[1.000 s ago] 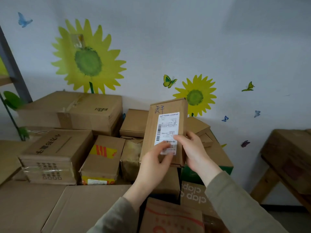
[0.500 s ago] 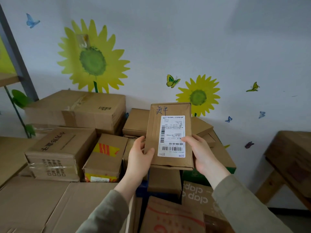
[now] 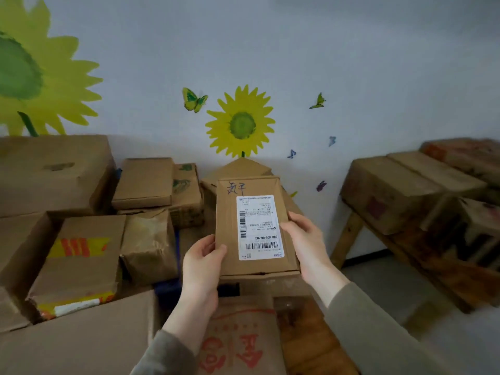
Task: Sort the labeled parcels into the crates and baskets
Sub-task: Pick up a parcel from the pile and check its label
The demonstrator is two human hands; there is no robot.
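Parcel (image 3: 227, 212) with one white label (image 3: 258, 227), held upright above a red-printed carton (image 3: 238, 342): left hand (image 3: 201, 269) grips its lower left edge, right hand (image 3: 305, 239) clasps its right edge. Left of the parcel, piled cardboard boxes (image 3: 81, 247); right of it, a wooden bench (image 3: 349, 234) bearing cartons (image 3: 392, 190). Behind it, a pale wall (image 3: 351, 63), two painted sunflowers (image 3: 240, 123), five butterflies (image 3: 194, 100).
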